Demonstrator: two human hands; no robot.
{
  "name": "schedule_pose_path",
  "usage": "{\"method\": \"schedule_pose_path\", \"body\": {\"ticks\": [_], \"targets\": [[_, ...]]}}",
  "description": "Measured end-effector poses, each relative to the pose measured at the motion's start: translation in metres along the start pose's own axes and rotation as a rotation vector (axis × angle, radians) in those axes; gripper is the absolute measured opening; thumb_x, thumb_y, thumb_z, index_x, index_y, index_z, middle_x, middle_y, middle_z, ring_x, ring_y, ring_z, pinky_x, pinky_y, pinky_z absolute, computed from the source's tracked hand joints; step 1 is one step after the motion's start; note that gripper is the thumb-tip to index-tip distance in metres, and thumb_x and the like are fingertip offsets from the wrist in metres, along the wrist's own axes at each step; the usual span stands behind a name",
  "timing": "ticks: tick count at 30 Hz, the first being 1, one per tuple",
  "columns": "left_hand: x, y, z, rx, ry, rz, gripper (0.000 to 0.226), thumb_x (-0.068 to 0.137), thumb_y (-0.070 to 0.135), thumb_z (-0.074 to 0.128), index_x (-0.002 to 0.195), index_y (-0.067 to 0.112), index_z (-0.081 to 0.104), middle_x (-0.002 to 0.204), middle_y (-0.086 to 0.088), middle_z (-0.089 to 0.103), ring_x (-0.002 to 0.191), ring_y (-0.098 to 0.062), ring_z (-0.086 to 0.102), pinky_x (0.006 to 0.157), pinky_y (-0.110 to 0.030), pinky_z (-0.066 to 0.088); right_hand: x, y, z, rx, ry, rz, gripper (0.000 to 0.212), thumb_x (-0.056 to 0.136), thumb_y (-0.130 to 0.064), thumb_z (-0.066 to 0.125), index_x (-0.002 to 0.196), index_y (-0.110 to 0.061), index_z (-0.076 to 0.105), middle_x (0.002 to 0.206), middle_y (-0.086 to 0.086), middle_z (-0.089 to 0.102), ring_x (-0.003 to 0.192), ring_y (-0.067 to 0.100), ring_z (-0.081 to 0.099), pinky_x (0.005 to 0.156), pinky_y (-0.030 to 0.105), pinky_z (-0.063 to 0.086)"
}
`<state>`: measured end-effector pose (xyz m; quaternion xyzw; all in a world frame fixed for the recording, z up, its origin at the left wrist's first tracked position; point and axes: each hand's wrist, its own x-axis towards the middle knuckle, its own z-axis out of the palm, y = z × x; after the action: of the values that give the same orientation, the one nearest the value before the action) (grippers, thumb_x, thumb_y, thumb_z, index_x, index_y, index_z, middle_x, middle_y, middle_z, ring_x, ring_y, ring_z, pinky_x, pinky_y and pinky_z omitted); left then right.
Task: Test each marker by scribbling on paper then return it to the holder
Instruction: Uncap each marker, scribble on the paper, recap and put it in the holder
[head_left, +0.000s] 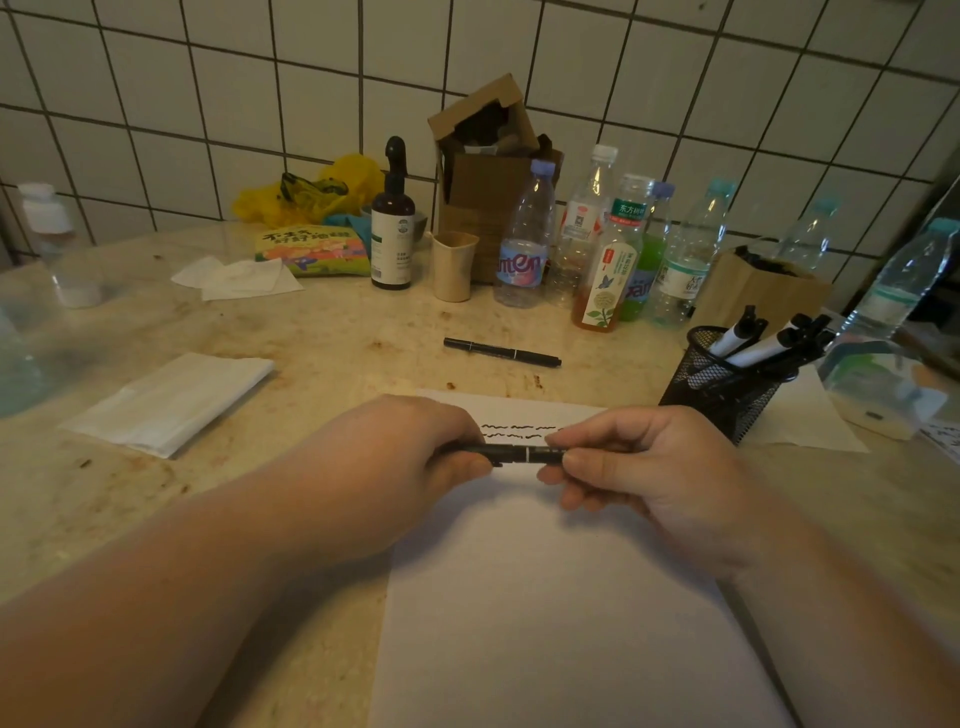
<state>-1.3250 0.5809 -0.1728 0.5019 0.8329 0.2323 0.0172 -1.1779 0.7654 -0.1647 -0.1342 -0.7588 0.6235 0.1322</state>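
While two wavy black lines already sit on the paper (545, 597) just beyond the grip, both hands clamp one black marker (519, 453) level above the sheet: left hand (415, 457) curled round the barrel, right hand (639, 467) pinching the cap end. Capping or uncapping? Can't tell. Beyond, a second marker (501, 352) lies loose; right of the grip, the mesh holder (727, 395) keeps several, count unclear.
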Motion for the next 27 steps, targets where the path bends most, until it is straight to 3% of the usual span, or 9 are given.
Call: {"method": "schedule_pose_path", "body": {"ticks": [8, 13, 16, 19, 22, 24, 27], "targets": [[-0.008, 0.009, -0.004, 0.084, -0.058, 0.069, 0.026, 0.095, 0.049, 0.048, 0.103, 0.032, 0.065, 0.088, 0.014, 0.063, 0.08, -0.006, 0.053, 0.07, -0.021, 0.043, -0.003, -0.002, -0.003, -0.009, -0.156, -0.001, 0.023, 0.077, -0.015, 0.067, 0.094, 0.001, 0.071, 0.067, 0.016, 0.068, 0.031, 0.009, 0.039, 0.036, 0.015, 0.034], [-0.008, 0.01, 0.001, 0.223, -0.077, 0.095, 0.029, 0.096, 0.048, 0.044, 0.104, 0.028, 0.063, 0.093, 0.008, 0.064, 0.086, -0.013, 0.057, 0.075, -0.03, 0.047, -0.003, 0.004, 0.001, -0.098, -0.151, -0.01, 0.01, 0.088, -0.006, 0.067, 0.096, -0.001, 0.07, 0.067, 0.014, 0.07, 0.031, 0.009, 0.039, 0.036, 0.016, 0.033], [-0.005, 0.005, 0.002, 0.077, -0.099, 0.036, 0.023, 0.095, 0.047, 0.048, 0.102, 0.031, 0.064, 0.088, 0.011, 0.064, 0.079, -0.008, 0.057, 0.068, -0.025, 0.046, -0.004, 0.007, 0.002, -0.047, -0.116, -0.063, 0.01, 0.096, -0.007, 0.062, 0.098, -0.006, 0.072, 0.073, 0.018, 0.072, 0.037, 0.014, 0.045, 0.039, 0.02, 0.038], [-0.001, 0.009, -0.001, -0.081, -0.011, 0.009, 0.016, 0.095, 0.047, 0.05, 0.099, 0.039, 0.064, 0.08, 0.014, 0.063, 0.071, -0.004, 0.057, 0.061, -0.02, 0.043, -0.005, -0.003, -0.004, 0.204, -0.012, -0.166, 0.012, 0.087, -0.011, 0.065, 0.091, -0.008, 0.076, 0.071, 0.023, 0.069, 0.042, 0.021, 0.053, 0.042, 0.023, 0.044], [-0.003, 0.012, -0.003, -0.134, 0.024, -0.009, 0.022, 0.094, 0.049, 0.049, 0.114, 0.043, 0.06, 0.081, 0.015, 0.064, 0.072, -0.003, 0.058, 0.063, -0.019, 0.045, -0.006, -0.012, -0.006, 0.262, 0.097, -0.248, 0.019, 0.085, -0.024, 0.066, 0.091, -0.008, 0.075, 0.066, 0.019, 0.066, 0.047, 0.023, 0.055, 0.047, 0.025, 0.048], [-0.003, 0.008, -0.003, -0.127, 0.06, -0.023, 0.033, 0.092, 0.053, 0.048, 0.123, 0.041, 0.054, 0.084, 0.015, 0.065, 0.076, -0.001, 0.059, 0.07, -0.019, 0.048, -0.005, -0.013, -0.012, 0.254, 0.299, -0.306, 0.024, 0.093, -0.027, 0.055, 0.094, -0.009, 0.07, 0.062, 0.012, 0.065, 0.047, 0.022, 0.054, 0.046, 0.026, 0.047], [-0.001, 0.001, -0.003, -0.138, 0.089, -0.065, 0.037, 0.091, 0.057, 0.047, 0.126, 0.044, 0.05, 0.083, 0.015, 0.065, 0.076, 0.001, 0.06, 0.072, -0.019, 0.049, -0.006, -0.014, -0.025, 0.034, 0.669, -0.378, 0.023, 0.106, -0.028, 0.044, 0.096, -0.024, 0.064, 0.06, 0.004, 0.065, 0.046, 0.018, 0.054, 0.045, 0.027, 0.047]]}}
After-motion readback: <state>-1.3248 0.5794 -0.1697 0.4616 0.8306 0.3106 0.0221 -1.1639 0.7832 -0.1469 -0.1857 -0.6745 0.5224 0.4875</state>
